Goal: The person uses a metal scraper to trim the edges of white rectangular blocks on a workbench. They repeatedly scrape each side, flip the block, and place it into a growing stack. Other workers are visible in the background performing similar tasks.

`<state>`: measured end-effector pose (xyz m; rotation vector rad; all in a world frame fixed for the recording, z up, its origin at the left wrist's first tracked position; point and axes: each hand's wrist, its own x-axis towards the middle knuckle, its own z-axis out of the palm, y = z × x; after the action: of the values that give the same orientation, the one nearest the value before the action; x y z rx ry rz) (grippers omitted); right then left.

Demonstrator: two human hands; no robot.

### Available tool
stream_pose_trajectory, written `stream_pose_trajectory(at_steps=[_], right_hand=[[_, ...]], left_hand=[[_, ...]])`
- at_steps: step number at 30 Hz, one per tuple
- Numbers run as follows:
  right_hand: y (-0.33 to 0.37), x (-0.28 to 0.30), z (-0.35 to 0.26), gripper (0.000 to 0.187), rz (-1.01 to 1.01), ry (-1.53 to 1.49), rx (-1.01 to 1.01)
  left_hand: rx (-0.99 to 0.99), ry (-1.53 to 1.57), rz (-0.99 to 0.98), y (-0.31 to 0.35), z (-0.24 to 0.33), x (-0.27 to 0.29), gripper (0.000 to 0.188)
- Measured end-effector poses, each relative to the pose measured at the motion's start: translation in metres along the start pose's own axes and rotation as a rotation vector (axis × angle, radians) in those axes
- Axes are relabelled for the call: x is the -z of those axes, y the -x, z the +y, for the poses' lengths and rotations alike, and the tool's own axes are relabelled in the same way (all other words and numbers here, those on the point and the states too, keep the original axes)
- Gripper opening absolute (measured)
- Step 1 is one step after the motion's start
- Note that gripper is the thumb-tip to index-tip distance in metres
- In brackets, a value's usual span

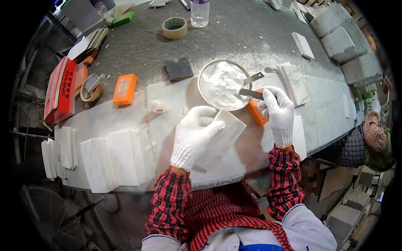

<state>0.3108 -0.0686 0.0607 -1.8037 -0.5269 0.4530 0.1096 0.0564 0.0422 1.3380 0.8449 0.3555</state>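
My left hand point(193, 136), in a white knit glove, grips a pale marble tile point(228, 133) by its edge, tilted above the stone slab. In my right hand point(279, 113), also gloved, is a flat dark metal blade point(250, 93). The tip of that blade reaches over the rim of a round tin point(199, 88) and touches the white paste point(220, 85) inside. A second metal blade point(254, 78) rests across the same rim. Beside the tin, partly behind my right hand, lies an orange box point(256, 113).
Stacked white tiles point(125, 157) line the front left edge. An orange box point(124, 89), a black square pad point(179, 69), a tape roll point(174, 28) and a plastic bottle point(199, 14) stand farther back. Marble pieces point(294, 83) lie right of the tin. Another person point(374, 134) is at far right.
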Motion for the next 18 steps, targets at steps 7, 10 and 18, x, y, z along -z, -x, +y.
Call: stream_pose_trajectory(at_steps=[7, 10, 18], right_hand=[[0.001, -0.010, 0.000, 0.025, -0.061, -0.100, -0.114], [0.000, 0.002, 0.002, 0.024, -0.083, -0.161, -0.163], [0.012, 0.004, -0.023, 0.024, -0.141, -0.159, -0.159]], left_hand=[[0.017, 0.059, 0.002, -0.008, -0.006, -0.006, 0.046], [0.032, -0.004, -0.007, -0.008, 0.002, -0.007, 0.045], [0.002, -0.049, 0.015, -0.008, 0.002, -0.008, 0.044]])
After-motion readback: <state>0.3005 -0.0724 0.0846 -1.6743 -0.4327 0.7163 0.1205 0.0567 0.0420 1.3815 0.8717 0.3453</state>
